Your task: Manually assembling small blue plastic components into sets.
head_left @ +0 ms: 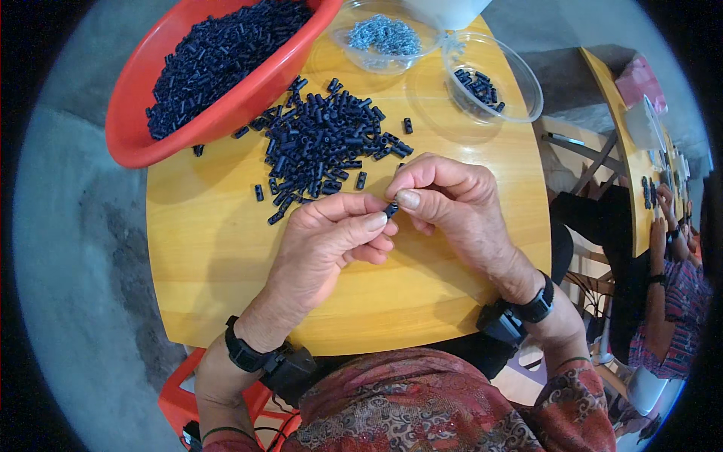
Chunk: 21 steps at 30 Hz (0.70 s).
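Above the near middle of the wooden table [346,305], my two hands meet at the fingertips. My left hand [320,245] is closed, pinching a small black plastic tube [391,211] between thumb and forefinger. The thumb and forefinger of my right hand [456,207] are pinched together at the tube's upper end. Whatever they hold there is too small or too hidden to make out. Just beyond my hands lies a loose pile of black plastic tubes [320,139], several of them with holes in their sides.
A red basin [129,153] heaped with black tubes stands at the far left. Farther back is a clear bowl [339,38] of small silvery metal pieces [385,36]. To its right, another clear bowl [533,98] holds some black tubes. At right, another person [666,316] works at a second table [640,218].
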Motion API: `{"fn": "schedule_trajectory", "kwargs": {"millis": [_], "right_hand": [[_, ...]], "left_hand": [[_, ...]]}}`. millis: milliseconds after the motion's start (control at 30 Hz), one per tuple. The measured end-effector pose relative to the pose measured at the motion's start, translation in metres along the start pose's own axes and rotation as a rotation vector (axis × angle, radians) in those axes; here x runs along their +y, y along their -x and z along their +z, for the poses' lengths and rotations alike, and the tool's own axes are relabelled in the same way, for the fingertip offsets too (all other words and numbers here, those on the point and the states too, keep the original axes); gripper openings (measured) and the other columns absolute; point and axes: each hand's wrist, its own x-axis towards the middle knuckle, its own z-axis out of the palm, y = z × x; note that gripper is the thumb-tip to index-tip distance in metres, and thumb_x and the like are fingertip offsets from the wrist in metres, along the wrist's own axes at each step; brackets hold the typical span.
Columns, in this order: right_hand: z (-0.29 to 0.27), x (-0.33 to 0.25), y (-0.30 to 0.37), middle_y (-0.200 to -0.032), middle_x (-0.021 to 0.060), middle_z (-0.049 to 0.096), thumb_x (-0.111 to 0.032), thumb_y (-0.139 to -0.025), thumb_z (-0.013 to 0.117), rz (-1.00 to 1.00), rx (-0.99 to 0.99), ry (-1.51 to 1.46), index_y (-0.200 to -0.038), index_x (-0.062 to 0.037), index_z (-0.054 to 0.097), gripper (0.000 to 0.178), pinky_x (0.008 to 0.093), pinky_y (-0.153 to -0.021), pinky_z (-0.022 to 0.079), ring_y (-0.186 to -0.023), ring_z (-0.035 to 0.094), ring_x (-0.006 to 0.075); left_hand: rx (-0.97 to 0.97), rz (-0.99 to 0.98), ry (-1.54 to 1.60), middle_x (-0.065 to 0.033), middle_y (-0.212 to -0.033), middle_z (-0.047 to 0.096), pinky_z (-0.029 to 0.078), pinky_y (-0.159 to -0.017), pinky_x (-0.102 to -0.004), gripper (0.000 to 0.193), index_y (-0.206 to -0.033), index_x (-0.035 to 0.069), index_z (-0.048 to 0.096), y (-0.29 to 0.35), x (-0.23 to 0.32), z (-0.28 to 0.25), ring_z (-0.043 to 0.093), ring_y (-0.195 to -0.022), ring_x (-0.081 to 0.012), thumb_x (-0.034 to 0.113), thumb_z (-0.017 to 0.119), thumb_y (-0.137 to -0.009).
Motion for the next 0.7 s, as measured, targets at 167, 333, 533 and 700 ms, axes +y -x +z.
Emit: {"fn": "schedule_trajectory", "kwargs": {"millis": [167,333,533,700], "right_hand": [[0.0016,0.0004,-0.0004,-0.078,0.0009,0.062,-0.005,-0.084,0.065,-0.113,0.026,0.101,-0.087,-0.0006,0.065,0.005,0.0215,-0.063,0.046,-0.07,0.056,0.0066],[-0.0007,0.0065,-0.0019,-0.078,0.005,0.063,-0.003,-0.08,0.067,-0.297,0.032,0.272,-0.083,-0.0014,0.065,0.004,0.026,-0.067,0.047,-0.074,0.059,0.0124],[-0.0027,0.0036,-0.0032,-0.076,0.0067,0.063,-0.003,-0.078,0.067,-0.429,-0.022,0.46,-0.083,-0.0016,0.065,0.005,0.0292,-0.066,0.049,-0.073,0.06,0.0186],[-0.005,0.0016,-0.0051,-0.077,0.0078,0.063,0.001,-0.077,0.066,-0.54,-0.041,0.549,-0.084,-0.0013,0.065,0.008,0.0306,-0.067,0.05,-0.075,0.061,0.0216]], "left_hand": [[0.016,-0.033,0.006,-0.0087,-0.088,0.066,0.053,-0.062,-0.0216,0.021,-0.107,0.002,0.06,0.0001,0.0018,0.0075,0.063,-0.071,-0.0114,0.01,0.06,-0.088],[-0.007,-0.044,0.014,-0.0089,-0.088,0.066,0.053,-0.063,-0.0221,0.021,-0.107,0.002,0.061,0.0011,-0.0002,0.0096,0.064,-0.072,-0.0112,0.01,0.06,-0.087],[-0.005,-0.011,-0.051,-0.0091,-0.087,0.067,0.054,-0.063,-0.0227,0.019,-0.104,0.001,0.061,0.0022,-0.0029,0.0097,0.064,-0.071,-0.0115,0.01,0.061,-0.087],[0.007,0.001,-0.053,-0.0095,-0.086,0.067,0.054,-0.061,-0.0226,0.018,-0.102,0.001,0.061,0.0013,-0.0028,0.0086,0.065,-0.07,-0.012,0.01,0.061,-0.086]]}}
